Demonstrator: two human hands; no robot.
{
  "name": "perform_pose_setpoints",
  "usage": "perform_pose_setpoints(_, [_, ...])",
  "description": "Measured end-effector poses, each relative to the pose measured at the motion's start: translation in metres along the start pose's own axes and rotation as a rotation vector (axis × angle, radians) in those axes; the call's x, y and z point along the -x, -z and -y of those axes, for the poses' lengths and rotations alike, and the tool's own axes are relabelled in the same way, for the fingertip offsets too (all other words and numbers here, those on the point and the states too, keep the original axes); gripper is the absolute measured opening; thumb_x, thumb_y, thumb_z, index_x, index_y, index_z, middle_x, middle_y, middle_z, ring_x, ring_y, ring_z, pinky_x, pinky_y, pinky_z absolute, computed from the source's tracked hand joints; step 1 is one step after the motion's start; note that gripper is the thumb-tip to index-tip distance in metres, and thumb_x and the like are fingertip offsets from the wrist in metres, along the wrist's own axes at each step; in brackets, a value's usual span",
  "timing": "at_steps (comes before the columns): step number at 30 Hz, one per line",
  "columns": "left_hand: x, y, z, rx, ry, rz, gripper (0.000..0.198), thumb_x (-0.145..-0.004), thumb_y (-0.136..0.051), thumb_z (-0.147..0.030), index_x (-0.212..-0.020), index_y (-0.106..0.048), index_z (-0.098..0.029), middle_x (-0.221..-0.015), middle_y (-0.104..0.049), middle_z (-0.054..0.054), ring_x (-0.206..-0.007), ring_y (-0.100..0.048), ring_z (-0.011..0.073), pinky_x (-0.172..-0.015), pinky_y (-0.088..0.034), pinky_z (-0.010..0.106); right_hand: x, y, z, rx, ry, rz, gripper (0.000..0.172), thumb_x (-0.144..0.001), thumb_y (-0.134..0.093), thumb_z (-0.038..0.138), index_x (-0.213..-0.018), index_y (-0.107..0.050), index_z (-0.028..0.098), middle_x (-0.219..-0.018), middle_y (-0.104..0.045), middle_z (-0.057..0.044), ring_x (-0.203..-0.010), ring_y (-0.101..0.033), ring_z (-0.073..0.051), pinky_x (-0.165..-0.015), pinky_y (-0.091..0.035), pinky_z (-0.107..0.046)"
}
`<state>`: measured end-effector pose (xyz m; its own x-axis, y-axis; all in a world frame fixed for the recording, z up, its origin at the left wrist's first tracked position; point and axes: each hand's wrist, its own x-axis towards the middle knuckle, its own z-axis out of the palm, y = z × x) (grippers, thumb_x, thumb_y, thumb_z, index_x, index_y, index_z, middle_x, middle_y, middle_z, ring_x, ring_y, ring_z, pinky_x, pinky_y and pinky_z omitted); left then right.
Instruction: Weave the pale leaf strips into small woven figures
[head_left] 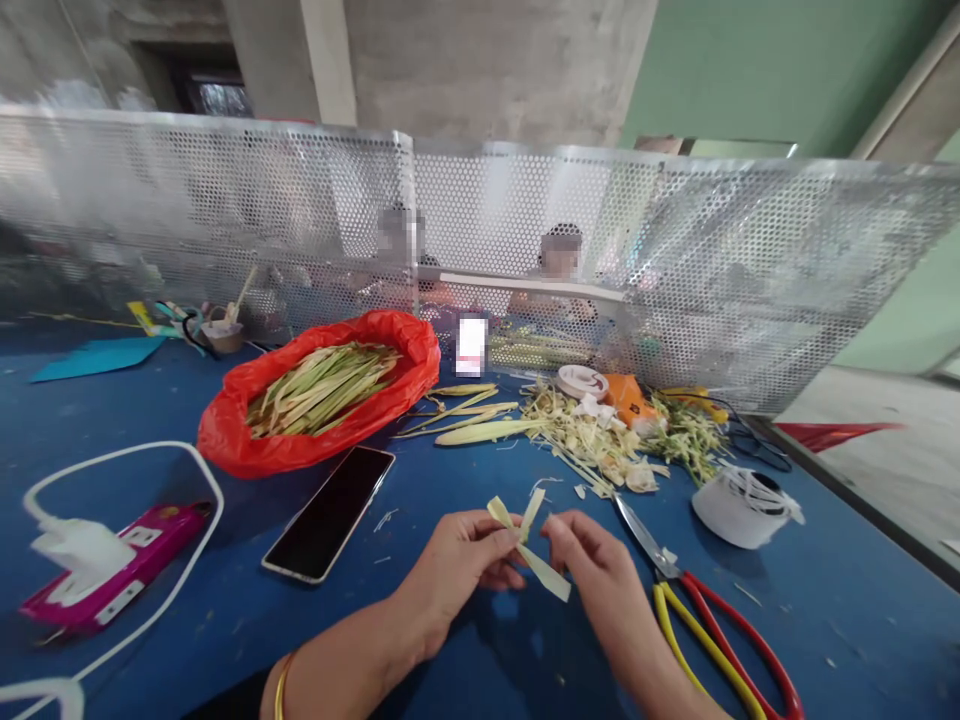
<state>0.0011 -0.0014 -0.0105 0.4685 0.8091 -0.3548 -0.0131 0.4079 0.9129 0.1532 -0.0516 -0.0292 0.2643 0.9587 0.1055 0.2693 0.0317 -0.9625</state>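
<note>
Centrally, toward the bottom of the frame, the left hand (466, 552) has its grip pinched closed, thumb against fingers, on a folded pale leaf strip (549, 574) whose ends splay out around the crossing. Just beside it, the right hand (598, 558) has its thumb and forefinger drawn together near the strip; whether that grip has hold of anything, I cannot tell. Both are above the blue counter (232, 620). At lower right lie scissors (671, 574) with one red and one yellow handle, blades apart from the hands. Right of centre spreads a heap of leaf scraps (592, 437); left of centre, a red bag (247, 460) holds long leaves (330, 388), with a dark-screened phone (330, 515) just below it.
</note>
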Motion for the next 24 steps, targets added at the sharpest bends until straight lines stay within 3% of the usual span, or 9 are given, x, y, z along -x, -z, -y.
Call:
perform_pose_setpoints(3, [0.005, -0.001, -0.003, -0.056, 0.057, 0.1, 0.036, -0.072, -0.07, -0.043, -0.091, -0.071, -0.013, -0.074, -0.07, 0.005, -0.059, -0.064, 0.0114, -0.059, -0.044, 0.021, -0.005, 0.008, 0.009, -0.207, -0.105, 0.019, 0.037, -0.077, -0.065, 0.054, -0.079, -0.065, 0.017, -0.059, -0.055, 0.002, -0.057, -0.051, -0.013, -0.058, -0.044, -0.024])
perform_pose_setpoints(8, [0.005, -0.001, -0.002, -0.087, 0.109, 0.261, 0.049, -0.079, -0.056, -0.059, -0.086, -0.07, -0.012, -0.073, -0.07, 0.007, -0.052, -0.061, 0.0099, -0.054, -0.043, 0.021, -0.001, 0.005, 0.01, -0.248, -0.124, 0.086, 0.032, -0.076, -0.068, 0.045, -0.065, -0.062, 0.016, -0.06, -0.057, 0.0, -0.057, -0.048, -0.012, -0.057, -0.041, -0.025])
perform_pose_setpoints(13, [0.003, -0.003, 0.007, -0.128, 0.076, 0.235, 0.035, -0.072, -0.069, -0.046, -0.081, -0.069, -0.012, -0.054, -0.06, 0.0, -0.043, -0.05, 0.0083, -0.047, -0.04, 0.02, 0.004, 0.001, 0.009, -0.179, -0.129, 0.095, 0.028, -0.077, -0.066, 0.041, -0.064, -0.061, 0.017, -0.055, -0.053, 0.003, -0.054, -0.046, -0.011, -0.055, -0.038, -0.024])
perform_pose_setpoints(17, [0.003, -0.004, 0.01, -0.13, 0.007, 0.251, 0.024, -0.072, -0.067, -0.034, -0.082, -0.071, -0.013, -0.054, -0.055, -0.002, -0.046, -0.047, 0.0081, -0.047, -0.039, 0.019, 0.006, 0.0, 0.006, -0.153, -0.115, 0.033, 0.024, -0.077, -0.064, 0.038, -0.065, -0.061, 0.017, -0.054, -0.053, 0.004, -0.053, -0.047, -0.011, -0.054, -0.038, -0.024])
perform_pose_setpoints(24, [0.006, -0.004, 0.005, -0.147, 0.024, 0.278, 0.025, -0.07, -0.068, -0.035, -0.082, -0.07, -0.013, -0.051, -0.053, -0.003, -0.045, -0.047, 0.0084, -0.048, -0.039, 0.021, 0.005, 0.003, 0.008, -0.133, -0.08, -0.003, 0.022, -0.078, -0.063, 0.036, -0.065, -0.061, 0.018, -0.053, -0.056, 0.002, -0.052, -0.049, -0.012, -0.052, -0.04, -0.024])
